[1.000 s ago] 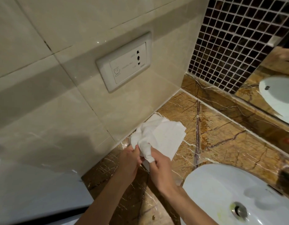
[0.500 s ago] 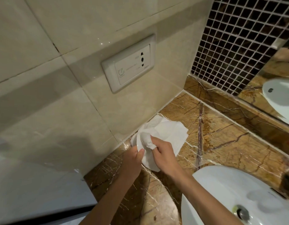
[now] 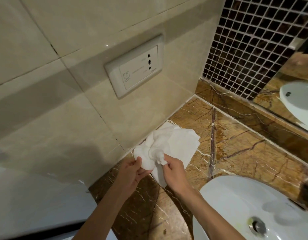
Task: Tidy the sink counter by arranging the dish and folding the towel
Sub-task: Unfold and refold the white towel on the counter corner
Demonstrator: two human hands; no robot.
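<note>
While the crumpled white towel (image 3: 168, 146) lay on the marble counter (image 3: 236, 153), left hand (image 3: 130, 174) and right hand (image 3: 174, 172) fingers pinched its bunched edge.

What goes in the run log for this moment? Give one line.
stage: towel folding | left hand: pinching towel edge | right hand: gripping bunched corner | towel: crumpled, unfolded, on counter by wall | dish: not visible

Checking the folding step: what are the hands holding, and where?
Both hold the crumpled white cloth towel: left hand at its near left edge, right hand pinching a bunched twist.
</note>
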